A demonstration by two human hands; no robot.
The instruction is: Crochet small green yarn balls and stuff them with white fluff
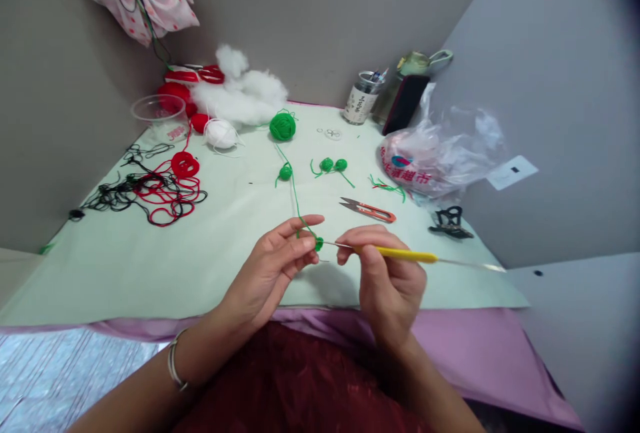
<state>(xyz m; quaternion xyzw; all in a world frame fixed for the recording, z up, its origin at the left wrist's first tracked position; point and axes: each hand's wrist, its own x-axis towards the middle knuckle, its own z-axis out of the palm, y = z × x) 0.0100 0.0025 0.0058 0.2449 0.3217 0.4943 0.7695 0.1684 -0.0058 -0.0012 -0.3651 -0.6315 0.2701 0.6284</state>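
A small green crocheted piece [319, 244] is pinched between the thumb and fingers of my left hand [275, 260]. Green yarn runs over the left fingers and up to a green yarn ball [283, 126]. My right hand [387, 280] is closed around the yellow handle of a crochet hook [407, 255], whose metal tip touches the green piece. Behind the hands lie a small green crocheted ball [285, 172] and two more like it [327, 164], with loose yarn tails. Orange-handled thread snips [369, 210] rest beyond my right hand.
Tangled black yarn [117, 194] and red yarn [185, 164] spread at left, near a clear plastic cup [159, 110], white stuffing [245, 96] and a white yarn ball [221, 133]. Rightward are a pen jar [361, 101], phone [406, 103], plastic bag [440, 153] and black hair clip [451, 223].
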